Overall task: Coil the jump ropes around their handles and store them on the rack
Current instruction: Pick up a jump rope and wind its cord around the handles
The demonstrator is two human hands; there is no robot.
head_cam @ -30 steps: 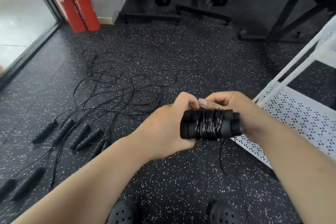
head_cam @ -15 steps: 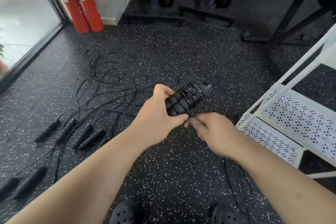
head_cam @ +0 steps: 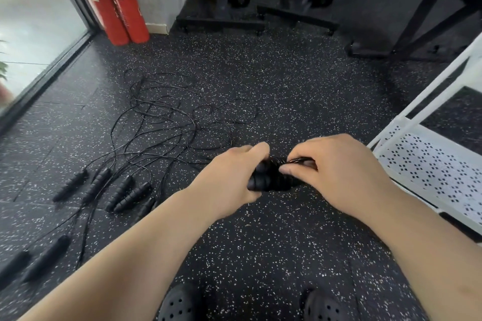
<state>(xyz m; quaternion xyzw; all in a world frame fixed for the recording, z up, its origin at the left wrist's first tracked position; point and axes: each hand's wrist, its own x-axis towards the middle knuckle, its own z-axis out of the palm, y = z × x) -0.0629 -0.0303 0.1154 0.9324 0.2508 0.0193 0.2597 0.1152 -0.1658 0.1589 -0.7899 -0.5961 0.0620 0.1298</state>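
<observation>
Head view:
- Left hand curled round left end of black ribbed foam handle pair wound with thin black cord; bundle held between both hands, above speckled rubber floor.
- Right hand pinches cord loop at bundle's right end, thumb and forefinger closed on it.
- Bundle's long axis runs roughly left-right, hand to hand.
- White perforated metal rack shelf lies right of grip, just beyond right hand, so right hand is nearer.
- Likely next: secure cord end, carry bundle rightward.
- Loose black ropes with foam handles lie left of grip, well apart, uncoiled.
</observation>
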